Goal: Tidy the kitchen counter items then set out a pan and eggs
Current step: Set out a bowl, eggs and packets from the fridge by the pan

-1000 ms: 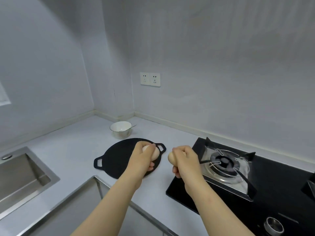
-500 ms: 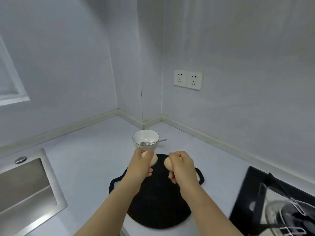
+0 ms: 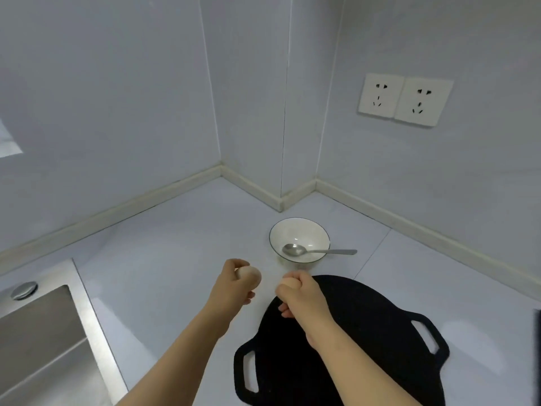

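Observation:
A flat black pan [image 3: 366, 332] with two loop handles lies on the pale counter [image 3: 164, 250] at the lower right. My left hand [image 3: 231, 291] grips a pale egg [image 3: 251, 277] above the counter, just left of the pan. My right hand [image 3: 301, 297] holds a second egg [image 3: 288, 282] over the pan's far left edge; most of that egg is hidden by my fingers. Just beyond both hands stands a white bowl [image 3: 292, 232] with a metal spoon [image 3: 316, 250] resting in it.
A steel sink [image 3: 85, 312] with a round plug fitting [image 3: 24, 290] fills the lower left. The counter ends in a wall corner behind the bowl. Two wall sockets [image 3: 405, 99] sit high on the right wall. A dark hob edge [image 3: 537, 326] shows at the far right.
The view has swung left, so the hob has almost left the frame. Both hands, each still holding an egg, now sit over the pan's left edge, close to the bowl.

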Available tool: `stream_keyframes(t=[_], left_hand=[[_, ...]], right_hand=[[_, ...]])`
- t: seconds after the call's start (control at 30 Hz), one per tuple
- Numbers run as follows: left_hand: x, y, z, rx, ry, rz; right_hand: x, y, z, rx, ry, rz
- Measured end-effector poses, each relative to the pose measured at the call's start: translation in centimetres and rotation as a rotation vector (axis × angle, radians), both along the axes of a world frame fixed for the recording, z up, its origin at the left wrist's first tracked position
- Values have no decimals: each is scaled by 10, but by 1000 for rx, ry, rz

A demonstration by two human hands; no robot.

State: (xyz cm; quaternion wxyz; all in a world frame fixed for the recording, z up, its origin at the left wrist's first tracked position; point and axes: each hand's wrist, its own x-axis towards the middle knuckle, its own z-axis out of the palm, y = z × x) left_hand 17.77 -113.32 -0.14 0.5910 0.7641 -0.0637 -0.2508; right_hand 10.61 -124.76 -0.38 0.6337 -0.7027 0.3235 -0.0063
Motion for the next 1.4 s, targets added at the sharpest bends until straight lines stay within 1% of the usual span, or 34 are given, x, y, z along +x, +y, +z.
stream_keyframes(t=[0.07, 0.27, 0.33, 0.43, 0.53, 0.63, 0.83, 1.07, 1.4], left_hand=[[24, 3, -17, 59, -51, -1], [54, 4, -55, 413, -354, -55], [62, 3, -63, 453, -415, -54], [75, 0, -74, 461, -497, -45], [85, -3, -82, 441, -532, -20], [90, -6, -87, 386, -515, -24], [97, -16, -92, 339, -503, -41], [105, -32, -92, 333, -490, -79], [103, -33, -90, 354, -497, -122]], right_hand=[[20, 4, -11, -27, 18, -17], [53, 6, -34, -224, 33, 53], [65, 5, -43, -279, 37, 63], [81, 4, -56, -301, 33, 43], [91, 5, -66, -310, 24, 38], [97, 3, -72, -336, 6, 25], [107, -7, -78, -376, -14, 12], [111, -18, -79, -417, -7, -13], [110, -17, -78, -501, 24, 3]])
